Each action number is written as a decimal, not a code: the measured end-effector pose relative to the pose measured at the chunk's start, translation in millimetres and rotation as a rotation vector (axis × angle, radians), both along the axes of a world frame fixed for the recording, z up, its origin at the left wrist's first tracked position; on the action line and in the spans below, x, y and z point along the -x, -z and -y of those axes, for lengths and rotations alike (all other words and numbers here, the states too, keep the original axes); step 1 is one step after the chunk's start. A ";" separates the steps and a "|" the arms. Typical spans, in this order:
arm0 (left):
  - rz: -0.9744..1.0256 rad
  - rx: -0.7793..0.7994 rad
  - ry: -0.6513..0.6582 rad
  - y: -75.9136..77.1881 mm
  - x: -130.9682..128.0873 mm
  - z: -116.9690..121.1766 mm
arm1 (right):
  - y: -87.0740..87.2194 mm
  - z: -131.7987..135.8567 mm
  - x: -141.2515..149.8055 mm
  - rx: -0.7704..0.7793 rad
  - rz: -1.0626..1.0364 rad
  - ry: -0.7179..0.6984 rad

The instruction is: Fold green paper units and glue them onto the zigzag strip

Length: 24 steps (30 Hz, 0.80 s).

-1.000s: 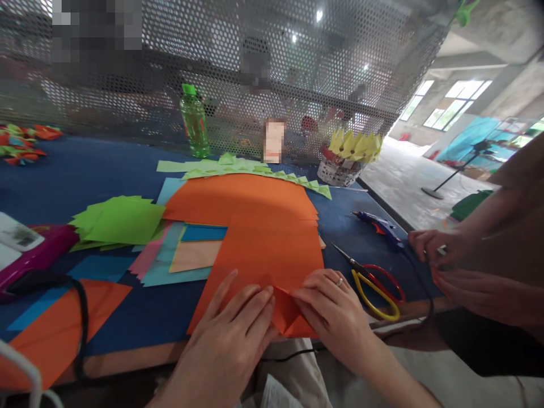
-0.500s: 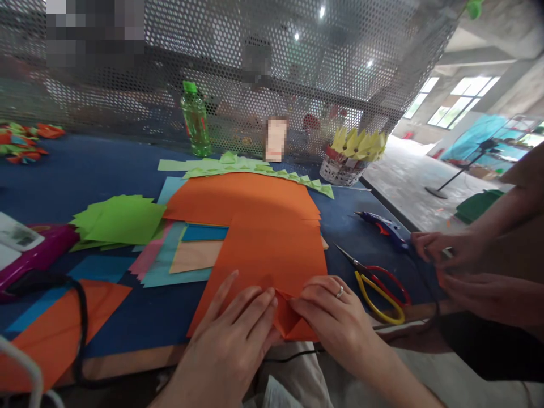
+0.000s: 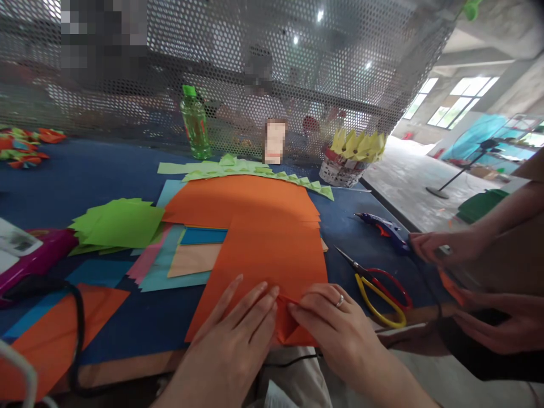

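Note:
At the near edge of the table, my right hand [image 3: 340, 323], with a ring on one finger, pinches a small folded piece of orange paper [image 3: 287, 322]. My left hand [image 3: 238, 334] grips the left side of that fold with its index finger on it; the other fingers stretch over a large orange sheet [image 3: 272, 255] underneath. My left thumb is mostly hidden. Behind the sheet lies a fanned stack of orange paper [image 3: 246, 195], with a strip of folded light green points [image 3: 297, 180] along its far edge.
Left are green paper squares [image 3: 121, 224] and a purple device [image 3: 38, 260] with a black cable. Right lie scissors [image 3: 380, 289] and a blue glue gun [image 3: 382, 224], near a co-worker's hands [image 3: 450, 249]. A green bottle [image 3: 195, 124] and a basket [image 3: 344, 164] stand before a perforated metal screen.
Both my hands stay at the fold and shift only slightly. The co-worker's hands have moved apart, and an orange piece shows between them. The camera view has tilted a little.

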State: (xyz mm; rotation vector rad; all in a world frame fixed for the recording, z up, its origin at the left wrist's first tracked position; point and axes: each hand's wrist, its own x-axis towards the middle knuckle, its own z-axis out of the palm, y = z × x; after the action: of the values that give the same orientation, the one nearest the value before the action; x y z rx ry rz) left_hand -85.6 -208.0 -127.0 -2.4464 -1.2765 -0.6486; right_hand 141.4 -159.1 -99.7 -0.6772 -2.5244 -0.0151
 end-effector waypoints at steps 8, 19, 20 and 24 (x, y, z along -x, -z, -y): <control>0.077 -0.049 0.014 1.8 -1.6 -2.5 | 14.8 11.0 -26.7 0.015 -0.080 0.118; 0.081 0.039 0.008 -3.8 -2.9 -2.1 | 26.4 21.1 -35.4 0.000 -0.195 0.142; 0.082 0.041 0.009 -4.1 -2.8 -2.1 | 25.7 21.9 -34.8 -0.001 -0.215 0.146; 0.078 0.055 0.018 -4.1 -1.2 -1.1 | 18.2 22.1 -27.1 -0.001 -0.119 0.192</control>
State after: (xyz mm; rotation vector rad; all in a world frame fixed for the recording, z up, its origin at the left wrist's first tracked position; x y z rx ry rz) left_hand -84.4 -206.9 -122.9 -2.5020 -1.3199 -0.7297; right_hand 168.5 -181.2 -117.9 -0.8906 -2.3378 -0.0425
